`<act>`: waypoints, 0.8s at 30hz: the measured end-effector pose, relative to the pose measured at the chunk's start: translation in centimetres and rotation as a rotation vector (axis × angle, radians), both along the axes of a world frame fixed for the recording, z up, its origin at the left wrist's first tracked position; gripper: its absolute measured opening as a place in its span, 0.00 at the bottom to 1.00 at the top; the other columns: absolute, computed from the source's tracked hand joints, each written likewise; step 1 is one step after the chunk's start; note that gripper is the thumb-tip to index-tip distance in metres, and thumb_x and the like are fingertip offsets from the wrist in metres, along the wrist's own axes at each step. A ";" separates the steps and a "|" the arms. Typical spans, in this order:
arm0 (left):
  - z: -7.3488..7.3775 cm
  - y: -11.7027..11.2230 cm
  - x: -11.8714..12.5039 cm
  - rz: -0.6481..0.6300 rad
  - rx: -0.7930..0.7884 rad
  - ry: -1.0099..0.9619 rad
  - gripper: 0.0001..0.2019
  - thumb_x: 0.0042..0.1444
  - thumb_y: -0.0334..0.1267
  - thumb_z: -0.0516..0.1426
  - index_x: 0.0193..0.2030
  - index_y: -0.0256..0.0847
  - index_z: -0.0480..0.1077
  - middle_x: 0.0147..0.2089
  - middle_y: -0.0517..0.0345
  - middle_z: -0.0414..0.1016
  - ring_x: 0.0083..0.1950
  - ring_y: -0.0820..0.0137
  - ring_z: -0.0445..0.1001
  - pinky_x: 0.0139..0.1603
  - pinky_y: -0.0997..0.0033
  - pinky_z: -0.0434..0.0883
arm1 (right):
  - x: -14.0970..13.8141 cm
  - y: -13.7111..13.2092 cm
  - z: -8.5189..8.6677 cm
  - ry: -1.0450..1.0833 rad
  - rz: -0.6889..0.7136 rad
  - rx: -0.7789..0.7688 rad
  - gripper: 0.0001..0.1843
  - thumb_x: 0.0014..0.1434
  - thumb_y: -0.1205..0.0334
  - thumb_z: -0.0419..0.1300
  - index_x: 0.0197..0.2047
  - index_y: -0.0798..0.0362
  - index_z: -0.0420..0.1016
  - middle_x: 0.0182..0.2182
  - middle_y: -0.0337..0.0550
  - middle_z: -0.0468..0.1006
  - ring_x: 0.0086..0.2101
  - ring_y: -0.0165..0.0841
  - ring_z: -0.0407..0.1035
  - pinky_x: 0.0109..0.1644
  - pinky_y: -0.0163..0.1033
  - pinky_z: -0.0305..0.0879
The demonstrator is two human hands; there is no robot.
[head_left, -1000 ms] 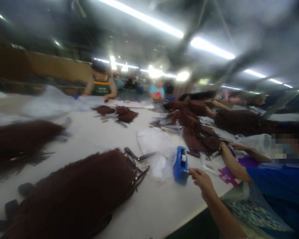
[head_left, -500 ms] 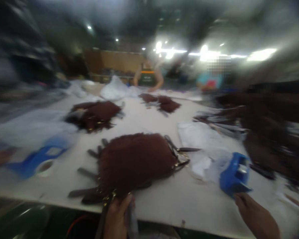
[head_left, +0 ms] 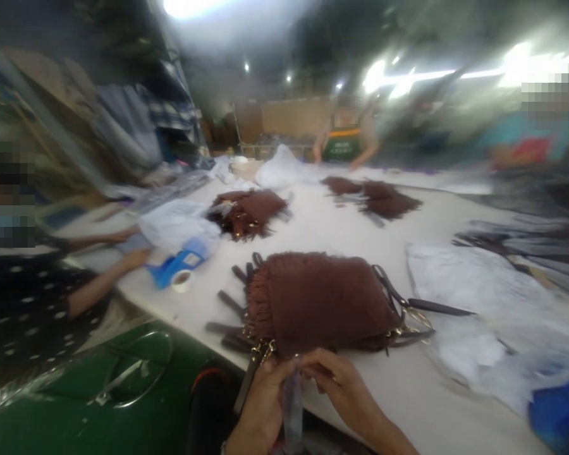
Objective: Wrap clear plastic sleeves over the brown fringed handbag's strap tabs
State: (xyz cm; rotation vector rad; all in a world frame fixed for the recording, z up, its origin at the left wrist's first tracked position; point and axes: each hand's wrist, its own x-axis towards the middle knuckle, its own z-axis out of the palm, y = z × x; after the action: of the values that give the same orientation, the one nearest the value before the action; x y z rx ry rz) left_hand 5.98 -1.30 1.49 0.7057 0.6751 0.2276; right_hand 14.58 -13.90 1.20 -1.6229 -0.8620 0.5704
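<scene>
A brown fringed bag (head_left: 322,300) lies on the white table (head_left: 322,230) right in front of me, its dark straps and gold hardware at both ends. Both my hands meet at its near edge. My left hand (head_left: 260,404) is closed near the strap with the gold clasp, fingers pinched on a thin greyish strip (head_left: 291,404) that hangs down. My right hand (head_left: 341,385) is closed too, fingertips pinching the same strip just under the bag.
A co-worker in a dotted top sits at left, hands (head_left: 133,256) by a blue tape dispenser (head_left: 177,265). Two more brown bags (head_left: 246,212) (head_left: 374,197) lie farther back. White plastic bags (head_left: 478,303) spread at right, another blue dispenser (head_left: 559,411) at the corner. A green chair (head_left: 99,379) is below.
The view has swung left. My right hand left the blue dispenser and joined my left hand at the bag's near edge, both now pinching the strip.
</scene>
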 end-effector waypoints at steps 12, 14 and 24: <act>0.1 0.1 0.1 -0.016 -0.013 0.016 0.06 0.40 0.28 0.65 0.28 0.34 0.75 0.21 0.59 0.73 0.21 0.74 0.68 0.23 0.76 0.64 | 0.6 0.6 -1.5 -0.319 0.050 -0.048 0.17 0.61 0.75 0.51 0.44 0.47 0.75 0.35 0.38 0.75 0.36 0.29 0.70 0.40 0.31 0.62; 0.2 0.0 0.0 -0.012 0.008 0.004 0.05 0.42 0.28 0.64 0.29 0.35 0.76 0.23 0.59 0.74 0.22 0.74 0.68 0.25 0.75 0.64 | 0.4 0.8 -1.8 -0.365 0.038 -0.068 0.15 0.63 0.73 0.50 0.44 0.47 0.74 0.35 0.39 0.75 0.36 0.30 0.70 0.40 0.32 0.62; -1.9 -0.6 0.0 0.044 0.165 0.054 0.11 0.42 0.39 0.67 0.31 0.36 0.76 0.26 0.56 0.76 0.27 0.70 0.70 0.31 0.72 0.65 | 0.7 1.2 0.2 -0.430 0.079 -0.187 0.14 0.62 0.73 0.49 0.40 0.48 0.73 0.35 0.38 0.76 0.35 0.30 0.71 0.39 0.32 0.62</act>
State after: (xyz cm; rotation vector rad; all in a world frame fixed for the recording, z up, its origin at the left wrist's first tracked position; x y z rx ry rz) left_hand 6.00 -1.87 -0.41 0.8576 0.7292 0.3081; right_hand 15.30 -12.70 1.40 -1.9263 -1.2212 0.3679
